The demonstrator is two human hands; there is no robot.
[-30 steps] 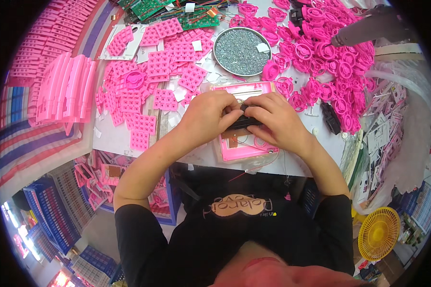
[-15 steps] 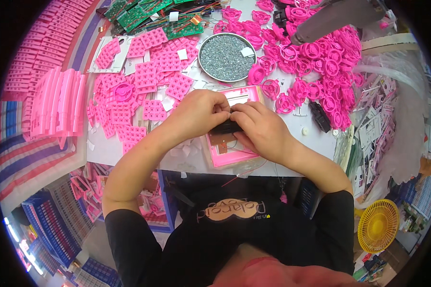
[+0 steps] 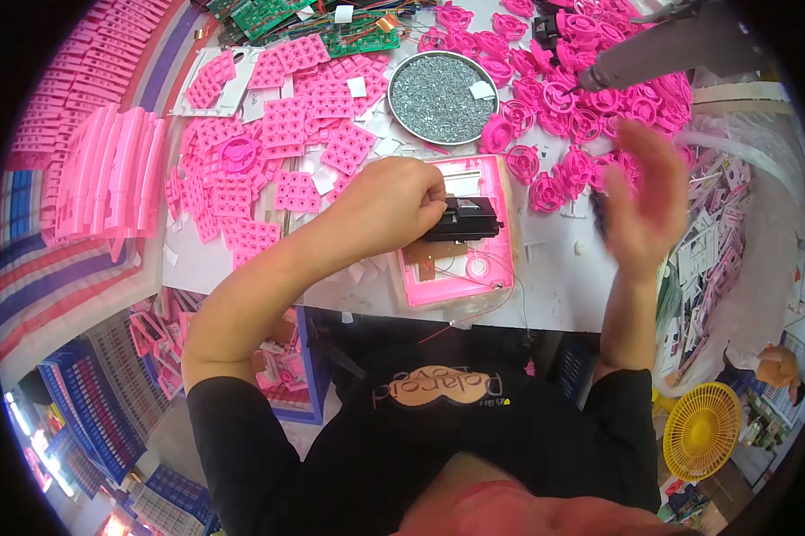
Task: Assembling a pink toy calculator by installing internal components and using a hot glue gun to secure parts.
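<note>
A pink plastic casing (image 3: pixel 510 192) lies on the worktable in front of me, with a brown board (image 3: pixel 427 262) and thin wires in it. Across its middle sits a black plastic mechanism (image 3: pixel 474 223). My left hand (image 3: pixel 401 198) is closed at that mechanism's left end, thumb and fingertips pressed on it. To the right, my right hand (image 3: pixel 645 201) is raised off the casing, blurred, with thumb and fingers apart and nothing visible in it. Ahead of it, a grey powered screwdriver (image 3: pixel 679 52) points its tip down left over pink ring-shaped parts (image 3: pixel 612 89).
Beyond the casing stands a round tin of small metal screws (image 3: pixel 443 98). Pink button pads (image 3: pixel 282 125) are heaped on the left, green circuit boards (image 3: pixel 264 16) at the back. Stacked pink panels (image 3: pixel 108 179) stand far left; a yellow basket (image 3: pixel 702 429) is low on the right.
My right hand has let go of the black mechanism and swung right, toward the pink rings. The left hand stays on the mechanism. The whole view has shifted slightly.
</note>
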